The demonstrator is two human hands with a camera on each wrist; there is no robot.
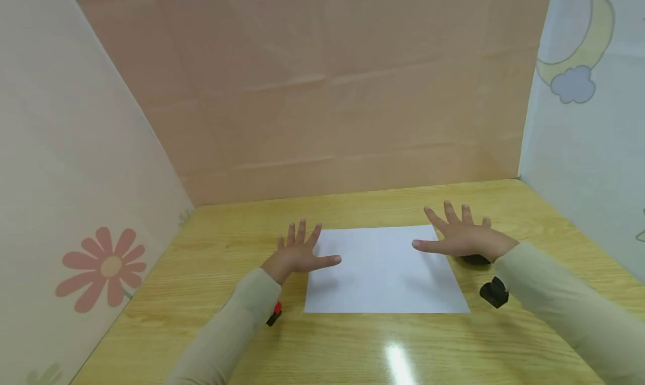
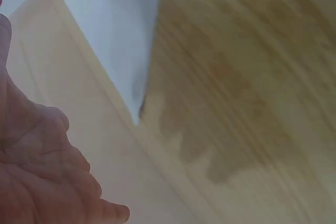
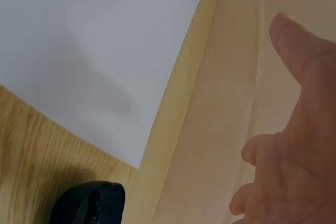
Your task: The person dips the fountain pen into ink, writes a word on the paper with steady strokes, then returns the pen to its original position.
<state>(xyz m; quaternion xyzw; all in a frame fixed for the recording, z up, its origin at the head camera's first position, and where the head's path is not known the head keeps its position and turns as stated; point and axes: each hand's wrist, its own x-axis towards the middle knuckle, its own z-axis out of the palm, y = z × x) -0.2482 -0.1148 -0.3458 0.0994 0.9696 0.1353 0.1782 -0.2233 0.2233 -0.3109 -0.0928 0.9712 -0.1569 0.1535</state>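
A white sheet of paper [image 1: 383, 278] lies flat on the wooden table. My left hand [image 1: 297, 256] hovers over the sheet's left edge with fingers spread and nothing held; its palm [image 2: 37, 177] shows in the left wrist view. Over the right edge, my right hand [image 1: 461, 238] is likewise spread and holds nothing. Beneath that hand sits a dark rounded object [image 1: 476, 259], mostly hidden in the head view. From the right wrist it appears as a black, hollow-looking thing [image 3: 100, 203] beside the sheet's corner.
A small black piece [image 1: 494, 293] shows by the right sleeve, and a red and black piece [image 1: 275, 313] by the left sleeve. A brown covering [image 1: 342, 111] rises behind the wooden table [image 1: 211, 273]. Pale decorated walls stand left and right.
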